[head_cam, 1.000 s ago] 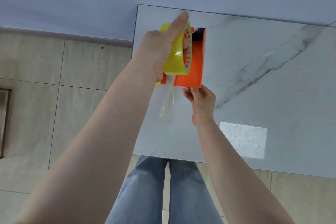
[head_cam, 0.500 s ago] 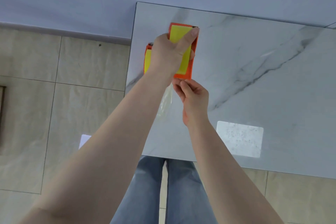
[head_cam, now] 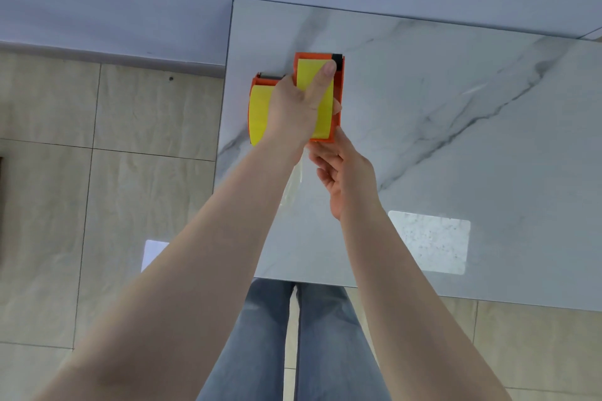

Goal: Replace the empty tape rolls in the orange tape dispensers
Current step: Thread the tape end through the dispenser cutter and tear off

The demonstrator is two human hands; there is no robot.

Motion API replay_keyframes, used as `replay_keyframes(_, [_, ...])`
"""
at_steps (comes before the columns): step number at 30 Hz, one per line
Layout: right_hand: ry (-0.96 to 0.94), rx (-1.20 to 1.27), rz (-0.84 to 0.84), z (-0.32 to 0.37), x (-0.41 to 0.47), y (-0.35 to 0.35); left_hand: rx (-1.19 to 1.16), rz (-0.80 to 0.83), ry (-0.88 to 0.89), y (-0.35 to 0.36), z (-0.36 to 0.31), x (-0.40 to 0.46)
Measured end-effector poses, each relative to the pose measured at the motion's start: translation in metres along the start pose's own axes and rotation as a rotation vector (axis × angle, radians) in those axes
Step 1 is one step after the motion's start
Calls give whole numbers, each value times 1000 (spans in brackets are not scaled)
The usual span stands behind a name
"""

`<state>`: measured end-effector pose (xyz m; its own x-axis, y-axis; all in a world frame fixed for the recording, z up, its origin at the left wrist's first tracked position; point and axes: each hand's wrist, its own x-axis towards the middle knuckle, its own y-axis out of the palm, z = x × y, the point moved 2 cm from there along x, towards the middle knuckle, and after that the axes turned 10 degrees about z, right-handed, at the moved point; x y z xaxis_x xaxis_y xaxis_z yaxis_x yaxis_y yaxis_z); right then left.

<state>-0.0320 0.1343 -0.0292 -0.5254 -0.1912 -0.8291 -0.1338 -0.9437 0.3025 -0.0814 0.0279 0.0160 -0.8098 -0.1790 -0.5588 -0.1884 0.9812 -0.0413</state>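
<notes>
Upper centre of the frame: roll seated in dispenser on the worktop [head_cam: 456,140].
Left hand [head_cam: 293,107] now presses the yellow tape roll [head_cam: 321,114] flat into the right orange dispenser [head_cam: 337,98], fingers curled round it; right hand [head_cam: 345,169] pinches its near end; second dispenser [head_cam: 259,111] just left.

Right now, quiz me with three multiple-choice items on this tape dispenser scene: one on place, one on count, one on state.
1. Where do the orange dispensers sit?
A. table's far left corner
B. floor
C. table's right edge

2. How many yellow tape rolls show?
A. one
B. two
C. four

3. What does the left hand do?
A. hangs idle
B. rests on the right-hand roll
C. lies flat on the table

Answers: 1 A, they stand near the marble top's far left corner. 2 B, one yellow roll in each dispenser. 3 B, its forefinger lies along that roll.
</notes>
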Motion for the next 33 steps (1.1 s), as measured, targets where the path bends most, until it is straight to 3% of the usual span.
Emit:
replay_keyframes(7, [65, 20, -153, 6, 10, -22, -150, 157, -110, 17, 22, 5])
replay_keyframes(10, [80, 57, -173, 4, 20, -32, -177, 230, -61, 23, 37, 10])
replay_keyframes(27, [181, 144, -210, -25, 89, -41, 24, 82, -97, 26, 110, 50])
replay_keyframes(33, [188, 111, -196, -24, 93, -42, -89, 111, -93, 23, 115, 47])
